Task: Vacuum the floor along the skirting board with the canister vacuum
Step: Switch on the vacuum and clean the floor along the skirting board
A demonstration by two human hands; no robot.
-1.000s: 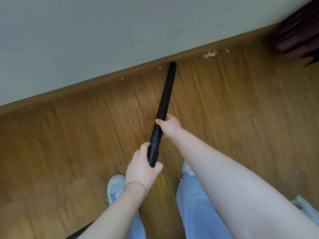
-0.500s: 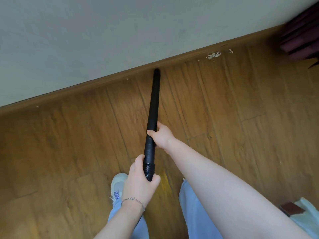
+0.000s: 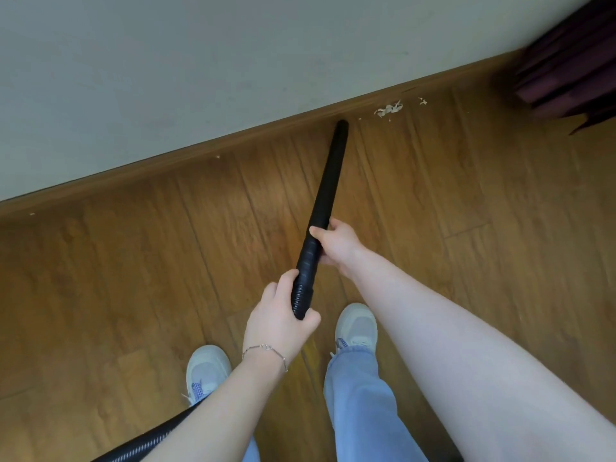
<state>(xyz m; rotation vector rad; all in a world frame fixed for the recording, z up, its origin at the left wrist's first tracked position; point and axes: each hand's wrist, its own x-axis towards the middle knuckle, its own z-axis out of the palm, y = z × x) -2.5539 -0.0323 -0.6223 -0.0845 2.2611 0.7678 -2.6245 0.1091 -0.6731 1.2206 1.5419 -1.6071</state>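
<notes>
A black vacuum wand (image 3: 328,181) slants up across the wooden floor, its tip touching the floor right at the brown skirting board (image 3: 233,141). My right hand (image 3: 336,243) grips the wand at its middle. My left hand (image 3: 280,323) holds the ribbed lower end where the hose joins. The black hose (image 3: 146,441) runs off the bottom left under my left arm. A small heap of pale debris (image 3: 388,109) lies by the skirting board just right of the wand tip, with a smaller scrap (image 3: 422,101) beyond it. The canister is out of view.
A grey-white wall (image 3: 200,61) rises above the skirting board. A dark maroon curtain or furniture piece (image 3: 573,58) hangs at the top right corner. My two white shoes (image 3: 356,323) stand on the plank floor below the wand. Tiny crumbs (image 3: 218,157) dot the board's foot further left.
The wand tip swung left along the skirting board, then back right, now close to the debris heap. Both hands kept their grip. My right foot has stepped forward.
</notes>
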